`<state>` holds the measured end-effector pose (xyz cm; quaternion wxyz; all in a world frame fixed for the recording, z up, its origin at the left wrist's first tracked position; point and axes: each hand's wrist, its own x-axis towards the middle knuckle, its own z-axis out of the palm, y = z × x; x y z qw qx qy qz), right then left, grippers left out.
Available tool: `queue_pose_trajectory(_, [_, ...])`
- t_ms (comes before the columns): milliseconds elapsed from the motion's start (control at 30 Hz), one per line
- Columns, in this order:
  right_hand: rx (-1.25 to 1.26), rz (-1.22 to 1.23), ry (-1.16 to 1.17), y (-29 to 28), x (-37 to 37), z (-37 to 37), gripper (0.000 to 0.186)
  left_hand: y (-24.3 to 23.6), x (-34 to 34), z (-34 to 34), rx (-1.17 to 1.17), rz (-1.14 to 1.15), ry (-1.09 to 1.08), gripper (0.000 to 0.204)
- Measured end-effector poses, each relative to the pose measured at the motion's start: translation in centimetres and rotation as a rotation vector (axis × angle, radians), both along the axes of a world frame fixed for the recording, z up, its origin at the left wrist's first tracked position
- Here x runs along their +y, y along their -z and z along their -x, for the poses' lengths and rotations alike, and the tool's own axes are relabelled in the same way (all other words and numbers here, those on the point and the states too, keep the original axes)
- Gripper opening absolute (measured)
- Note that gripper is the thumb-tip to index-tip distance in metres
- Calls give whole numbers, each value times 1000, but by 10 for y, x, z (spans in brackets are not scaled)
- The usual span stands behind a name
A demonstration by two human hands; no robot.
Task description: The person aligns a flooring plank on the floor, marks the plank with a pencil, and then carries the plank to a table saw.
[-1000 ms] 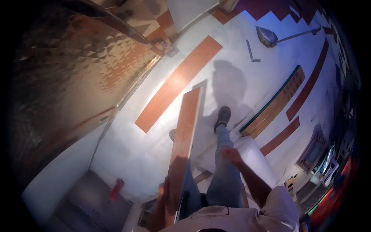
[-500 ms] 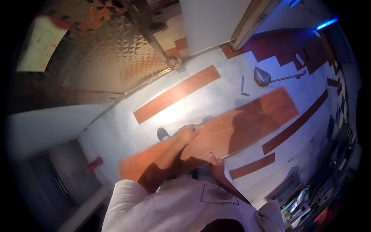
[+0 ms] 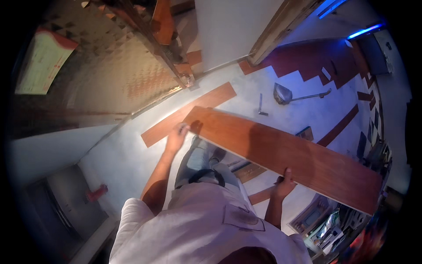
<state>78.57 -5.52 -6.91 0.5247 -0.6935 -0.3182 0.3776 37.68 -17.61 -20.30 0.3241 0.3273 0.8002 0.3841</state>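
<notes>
Both hands are gripping one reddish-brown wood-look plank [image 3: 285, 154] and are keeping well apart along its near edge. The left hand [image 3: 177, 134] is clasping the near corner at the left end; the right hand [image 3: 285, 187] is holding farther along, its thumb lying on the upper face, while its other fingers are mostly hiding. This wide spacing is probably sharing the board's weight and checking its swing, since a good length is extending unsupported beyond the right hand. The plank is hanging above the pale floor [image 3: 125, 154], slanting across the person's front and partly covering a second plank [image 3: 162, 132], which is lying flat below.

Farther off, laid boards [image 3: 307, 59] are ending in a zigzag edge, presumably because their ends are being staggered. An L-shaped metal square [image 3: 261, 107] and a long-handled scoop [image 3: 282, 93] are resting near that edge, seemingly within easy reach of it.
</notes>
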Motion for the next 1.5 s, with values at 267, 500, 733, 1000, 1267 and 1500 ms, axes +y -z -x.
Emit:
queue_pose_trajectory(267, [-163,-79,235,-34,41,16,34,-73,109,166,452,-154,-472,62])
queue_pose_trajectory(500, [-343,-106,358,-44,49,13,39,-171,207,221,317,-359,-522,56])
queue_pose_trajectory(733, [-616,-252,326,-43,70,-26,51,-166,220,212,302,-304,-700,26])
queue_pose_trajectory(1000, [-666,-23,101,-35,114,-99,54,-145,205,199,237,-477,-722,19])
queue_pose_trajectory(1267, [-635,-94,-204,-24,187,-156,51,-140,148,142,30,-555,-712,14])
queue_pose_trajectory(1500, [-518,-45,-517,-4,205,-205,42,-160,38,47,61,-523,-656,12])
